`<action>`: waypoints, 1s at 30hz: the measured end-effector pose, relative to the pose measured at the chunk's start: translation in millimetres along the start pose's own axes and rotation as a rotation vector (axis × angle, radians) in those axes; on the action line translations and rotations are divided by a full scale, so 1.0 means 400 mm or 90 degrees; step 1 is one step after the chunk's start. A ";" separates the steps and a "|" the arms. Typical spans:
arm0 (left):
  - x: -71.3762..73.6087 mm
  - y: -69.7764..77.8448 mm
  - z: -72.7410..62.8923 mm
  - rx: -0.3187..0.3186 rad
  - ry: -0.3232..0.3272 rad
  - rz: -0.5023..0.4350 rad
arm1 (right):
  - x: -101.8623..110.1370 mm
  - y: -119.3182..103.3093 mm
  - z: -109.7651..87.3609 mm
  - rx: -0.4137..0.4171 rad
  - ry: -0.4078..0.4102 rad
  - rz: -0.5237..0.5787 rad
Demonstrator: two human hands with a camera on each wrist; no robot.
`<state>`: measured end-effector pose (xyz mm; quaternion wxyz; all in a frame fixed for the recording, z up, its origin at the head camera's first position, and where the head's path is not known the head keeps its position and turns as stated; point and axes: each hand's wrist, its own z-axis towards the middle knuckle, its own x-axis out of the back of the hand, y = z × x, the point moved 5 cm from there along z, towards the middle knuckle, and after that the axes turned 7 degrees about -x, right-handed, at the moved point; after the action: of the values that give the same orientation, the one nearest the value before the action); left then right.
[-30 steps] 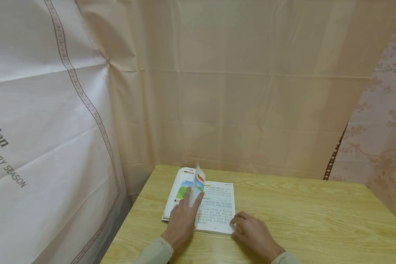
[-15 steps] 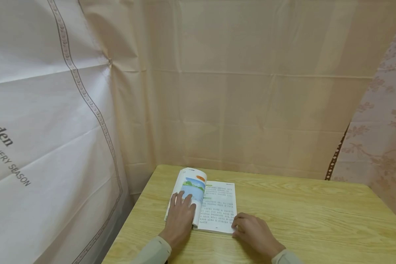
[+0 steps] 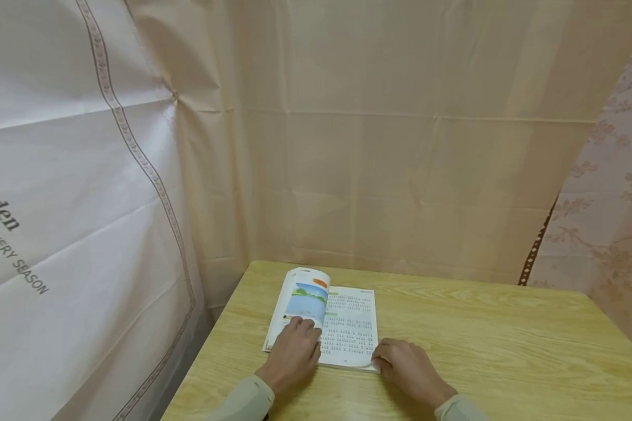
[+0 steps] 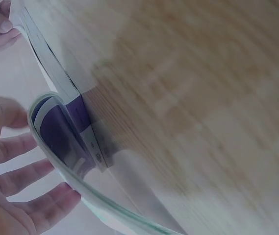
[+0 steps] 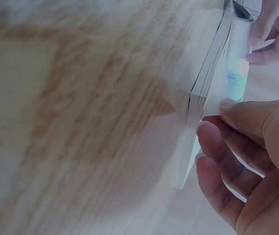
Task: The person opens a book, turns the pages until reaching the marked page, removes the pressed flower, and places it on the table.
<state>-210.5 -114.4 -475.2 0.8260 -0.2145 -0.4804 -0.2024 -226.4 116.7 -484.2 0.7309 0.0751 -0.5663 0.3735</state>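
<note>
An open book (image 3: 350, 327) lies on the wooden table, its left page bowed up near the spine and showing a blue and green landscape picture. My left hand (image 3: 294, 354) rests on the lower part of that page, fingers slightly bent. At the bottom right corner of the text page, my right hand (image 3: 408, 368) pinches the page corner between thumb and fingers. The corner curls up a little there. In the right wrist view the lifted page (image 5: 216, 100) stands apart from the stack below it. A purple spine or cover part (image 4: 78, 112) shows in the left wrist view.
The wooden table (image 3: 479, 339) stretches to the right of the book. Beige cloth (image 3: 379, 175) hangs behind it. White printed cloth (image 3: 84, 245) hangs on the left and flowered cloth (image 3: 605, 234) on the right.
The illustrated leaf, upright a second ago, now lies over to the left. My left hand has slid down the page toward the spine. My right hand has started lifting the right page's corner.
</note>
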 end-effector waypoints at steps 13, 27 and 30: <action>-0.014 0.022 0.003 0.001 -0.065 0.066 | 0.013 -0.009 -0.002 -0.001 0.023 -0.030; -0.018 0.032 0.010 0.015 -0.085 0.091 | 0.026 -0.012 0.000 -0.005 0.071 -0.025; -0.024 0.035 0.010 0.019 -0.093 0.090 | 0.028 -0.013 0.000 0.000 0.075 -0.027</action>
<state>-210.0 -99.4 -484.3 0.8043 -0.2494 -0.5258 -0.1202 -222.4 118.1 -472.6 0.7709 0.0649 -0.5204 0.3615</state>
